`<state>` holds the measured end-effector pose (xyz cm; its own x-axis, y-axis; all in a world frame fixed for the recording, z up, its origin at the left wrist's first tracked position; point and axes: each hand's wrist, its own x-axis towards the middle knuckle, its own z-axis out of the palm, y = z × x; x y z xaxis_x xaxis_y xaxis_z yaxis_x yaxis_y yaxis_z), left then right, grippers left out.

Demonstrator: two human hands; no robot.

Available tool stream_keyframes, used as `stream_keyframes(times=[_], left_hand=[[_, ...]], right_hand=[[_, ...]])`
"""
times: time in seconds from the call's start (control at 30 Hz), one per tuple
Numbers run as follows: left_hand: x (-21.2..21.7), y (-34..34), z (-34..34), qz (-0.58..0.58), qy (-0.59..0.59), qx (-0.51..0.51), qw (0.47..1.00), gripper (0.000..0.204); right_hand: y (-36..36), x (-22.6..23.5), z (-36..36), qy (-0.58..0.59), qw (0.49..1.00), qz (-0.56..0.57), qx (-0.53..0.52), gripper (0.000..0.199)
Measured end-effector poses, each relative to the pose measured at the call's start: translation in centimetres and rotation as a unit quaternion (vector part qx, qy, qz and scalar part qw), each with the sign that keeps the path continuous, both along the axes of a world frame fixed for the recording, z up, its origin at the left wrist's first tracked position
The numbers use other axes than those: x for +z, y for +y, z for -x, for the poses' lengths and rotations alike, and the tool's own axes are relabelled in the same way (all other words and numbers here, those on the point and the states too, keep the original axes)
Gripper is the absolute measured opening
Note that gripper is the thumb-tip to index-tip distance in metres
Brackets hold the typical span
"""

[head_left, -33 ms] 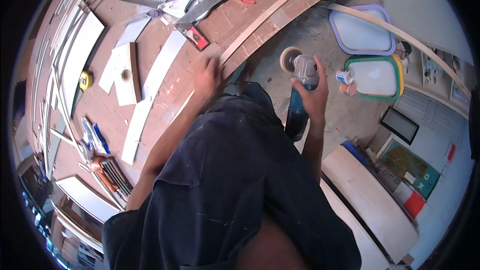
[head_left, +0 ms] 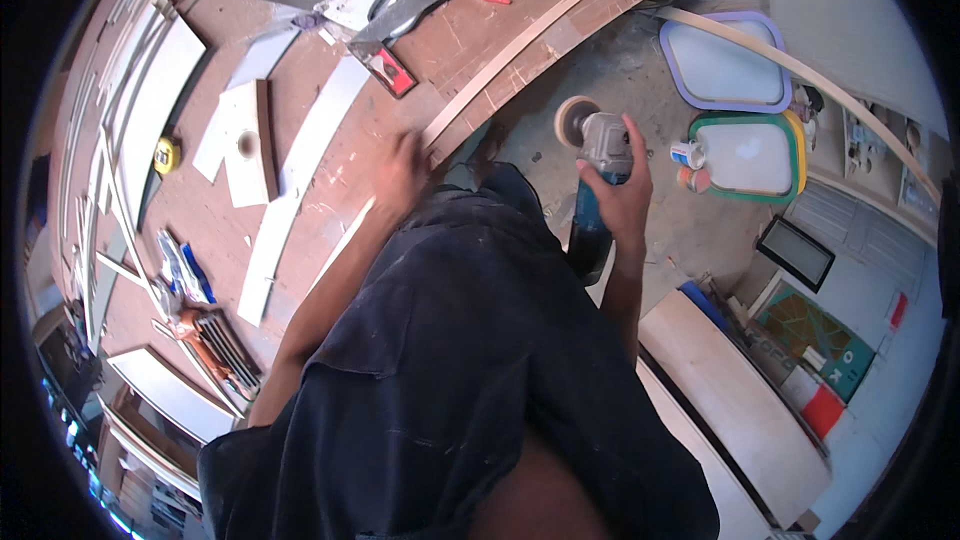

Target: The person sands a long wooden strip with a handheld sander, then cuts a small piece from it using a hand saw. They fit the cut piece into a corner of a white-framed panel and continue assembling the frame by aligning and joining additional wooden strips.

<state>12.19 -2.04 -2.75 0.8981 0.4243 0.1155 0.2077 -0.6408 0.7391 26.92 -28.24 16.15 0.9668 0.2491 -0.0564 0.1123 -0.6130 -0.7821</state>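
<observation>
My right hand (head_left: 627, 202) is wrapped round an angle grinder (head_left: 605, 145) with a grey head and teal body. Its round, tan-edged disc (head_left: 568, 122) points away from me, over the floor beside the workbench. On the bench, my left hand (head_left: 402, 178) is closed over a long thin wooden strip (head_left: 530, 40), its fingers partly blurred. The strip runs along the bench edge and shows on both sides of that hand. Beyond this hand lie a red try square or level (head_left: 393, 72) and a handsaw (head_left: 430, 2).
The brown workbench (head_left: 330, 155) carries a board with a hole (head_left: 246, 135), a yellow tape measure (head_left: 167, 155), an orange-and-black tool (head_left: 215, 345) and several strips. To the right, colour-rimmed panels (head_left: 745, 155), a small can (head_left: 687, 154) and leaning boards (head_left: 735, 390) stand on the floor.
My left hand has shifted slightly left along the strip. The grinder in my right hand is nearly in the same place, and the whole view has moved a little.
</observation>
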Motion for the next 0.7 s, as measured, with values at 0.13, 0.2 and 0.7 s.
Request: stream_keyframes(times=[0.13,0.2,0.7], left_hand=[[4.0,2.4,8.4,-0.117,0.089,0.03,0.989,0.048],[4.9,2.7,9.1,-0.14,0.091,0.079,0.983,0.057],[0.8,5.1,5.8,-0.17,0.113,0.269,0.941,0.054]], right_hand=[[2.0,-0.9,1.4,0.038,0.995,0.037,0.085,0.083],[4.1,-1.2,2.0,0.052,0.987,0.044,0.146,0.085],[16.2,-4.5,4.8,0.125,0.897,0.158,0.393,0.086]])
